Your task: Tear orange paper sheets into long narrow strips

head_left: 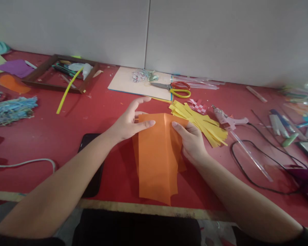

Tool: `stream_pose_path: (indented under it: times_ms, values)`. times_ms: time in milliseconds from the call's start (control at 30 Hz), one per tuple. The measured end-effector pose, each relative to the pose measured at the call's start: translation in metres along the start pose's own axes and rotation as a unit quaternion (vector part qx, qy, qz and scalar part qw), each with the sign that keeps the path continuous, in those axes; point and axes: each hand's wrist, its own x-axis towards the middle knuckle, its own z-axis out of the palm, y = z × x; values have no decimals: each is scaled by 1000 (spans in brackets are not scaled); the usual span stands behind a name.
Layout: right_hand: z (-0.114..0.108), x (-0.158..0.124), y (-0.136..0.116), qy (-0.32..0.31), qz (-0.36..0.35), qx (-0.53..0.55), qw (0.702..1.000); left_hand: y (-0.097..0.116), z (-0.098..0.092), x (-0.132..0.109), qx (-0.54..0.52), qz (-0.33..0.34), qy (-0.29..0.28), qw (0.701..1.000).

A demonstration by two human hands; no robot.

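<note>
A folded orange paper sheet [156,157] lies on the red table [66,136], reaching toward the near edge. My left hand [128,123] grips its top left corner, thumb on top and fingers spread behind. My right hand [192,141] holds the sheet's upper right edge, thumb pressing on the paper. Just right of my right hand lies a pile of yellow paper strips [200,121].
A black phone [89,164] lies under my left forearm. Scissors [177,89] rest on a beige card at the back. A pink glue gun [228,119] with black cable lies right. A wooden frame [59,73], yellow strip, blue shredded paper and pens surround.
</note>
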Motion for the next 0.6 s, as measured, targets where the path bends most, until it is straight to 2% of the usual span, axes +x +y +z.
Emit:
stream_pose_path:
  times_ms: [100,200,333,500,600]
  values:
    - [-1,2,0,17,1,5,1000,-1,0,1,45,46,-43,997]
    - [-1,2,1,24,-15,2,1000,-2,1,2,90,53,-83,991]
    - [-2,3,3,8,-73,-7,997,-1,0,0,108,33,-65,991]
    - [-5,8,6,36,-66,-6,997,1,-1,-1,105,30,-66,992]
    - [-7,10,8,52,-70,-33,996,0,-1,1,107,36,-42,993]
